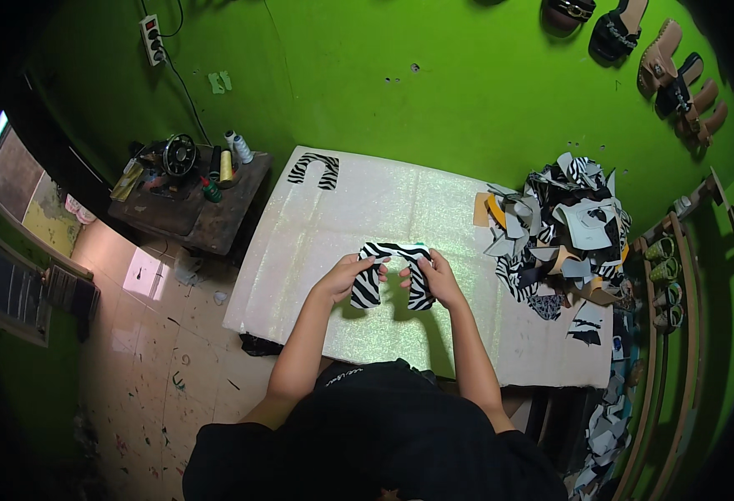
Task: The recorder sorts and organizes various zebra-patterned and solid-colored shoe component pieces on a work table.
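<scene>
Between my two hands I hold up a zebra-print piece (393,249), black and white, shaped like an upside-down U. My left hand (352,274) pinches its left leg near the top, and my right hand (435,275) grips the right leg at about the same height. The fingers of both hands curl behind the piece and are partly hidden. Beneath it lies a whitish, glittery sheet covering the worktable (367,330). A similar zebra-print U-shaped piece (327,172) rests flat at the table's far left corner.
A heap of material scraps (580,225) covers the table's right side. A small dark table with a sewing machine (179,154) and thread spools (237,149) stands at the left. Sandals (659,58) hang on the green wall; a rack (667,334) holds more at the right.
</scene>
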Tool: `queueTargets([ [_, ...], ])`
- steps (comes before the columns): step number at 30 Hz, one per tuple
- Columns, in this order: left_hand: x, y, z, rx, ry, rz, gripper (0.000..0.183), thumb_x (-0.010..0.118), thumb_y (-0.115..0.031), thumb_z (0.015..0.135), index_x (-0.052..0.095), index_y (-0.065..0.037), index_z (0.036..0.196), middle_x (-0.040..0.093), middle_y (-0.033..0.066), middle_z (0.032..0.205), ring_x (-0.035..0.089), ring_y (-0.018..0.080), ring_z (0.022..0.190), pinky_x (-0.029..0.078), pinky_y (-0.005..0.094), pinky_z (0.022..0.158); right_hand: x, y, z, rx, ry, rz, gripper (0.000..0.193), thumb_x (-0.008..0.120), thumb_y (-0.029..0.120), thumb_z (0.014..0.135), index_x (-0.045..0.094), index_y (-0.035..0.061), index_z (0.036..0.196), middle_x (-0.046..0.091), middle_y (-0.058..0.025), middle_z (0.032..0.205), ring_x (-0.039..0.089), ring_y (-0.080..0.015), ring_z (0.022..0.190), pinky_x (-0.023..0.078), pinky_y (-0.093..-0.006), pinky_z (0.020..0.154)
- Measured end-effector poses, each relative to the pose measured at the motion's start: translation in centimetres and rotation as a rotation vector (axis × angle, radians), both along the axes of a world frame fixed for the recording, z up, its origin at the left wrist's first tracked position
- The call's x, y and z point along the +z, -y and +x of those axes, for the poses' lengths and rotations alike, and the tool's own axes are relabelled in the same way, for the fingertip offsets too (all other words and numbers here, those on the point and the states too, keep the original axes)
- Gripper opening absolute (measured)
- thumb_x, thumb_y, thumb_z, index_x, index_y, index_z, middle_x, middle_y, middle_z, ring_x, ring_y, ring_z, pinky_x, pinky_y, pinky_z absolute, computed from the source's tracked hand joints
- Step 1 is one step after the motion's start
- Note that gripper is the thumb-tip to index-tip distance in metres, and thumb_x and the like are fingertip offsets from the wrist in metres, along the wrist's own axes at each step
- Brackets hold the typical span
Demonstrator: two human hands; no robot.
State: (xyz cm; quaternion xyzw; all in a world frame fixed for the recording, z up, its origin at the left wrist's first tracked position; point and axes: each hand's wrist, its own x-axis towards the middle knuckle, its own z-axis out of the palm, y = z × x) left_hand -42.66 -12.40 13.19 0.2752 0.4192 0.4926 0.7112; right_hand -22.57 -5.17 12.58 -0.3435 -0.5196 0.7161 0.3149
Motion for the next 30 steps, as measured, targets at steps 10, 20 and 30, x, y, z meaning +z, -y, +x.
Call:
queueTargets([
  [10, -0.8, 0.1, -2.5, 0.036, 0.002, -0.029, 0.026, 0.045, -0.011, 0.085, 0.051, 0.001, 0.108, 0.06, 0.006, 0.086, 0.059, 0.0141, 0.079, 0.05, 0.0255, 0.064, 0.8, -0.1, -1.5, 0.109, 0.082, 0.054, 0.03, 0.05, 0.002, 0.082, 0.04, -0.0046, 0.109, 0.061, -0.0131, 0.083, 0.063, -0.0192, 0.069, 0.051, -0.024, 0.059],
  [20, -1.6, -0.8, -4.0, 0.011, 0.011, -0.049, 0.025, 0.046, -0.013, 0.086, 0.049, 0.002, 0.106, 0.06, 0.008, 0.087, 0.06, 0.0156, 0.078, 0.051, 0.0255, 0.064, -0.8, -1.4, -3.4, 0.063, 0.074, -0.052, 0.011, 0.047, 0.007, 0.085, 0.05, -0.0022, 0.091, 0.06, -0.0067, 0.071, 0.059, -0.0125, 0.058, 0.049, -0.0221, 0.053],
  [30, -3.4, -1.8, -5.7, 0.051, -0.06, -0.01, 0.022, 0.045, -0.005, 0.085, 0.048, 0.001, 0.105, 0.06, 0.009, 0.093, 0.06, 0.016, 0.08, 0.05, 0.0255, 0.066, -2.9, -2.3, -5.4, 0.065, 0.077, -0.083, 0.013, 0.047, 0.008, 0.086, 0.05, -0.0005, 0.095, 0.061, -0.0051, 0.076, 0.058, -0.01, 0.062, 0.047, -0.0213, 0.055],
])
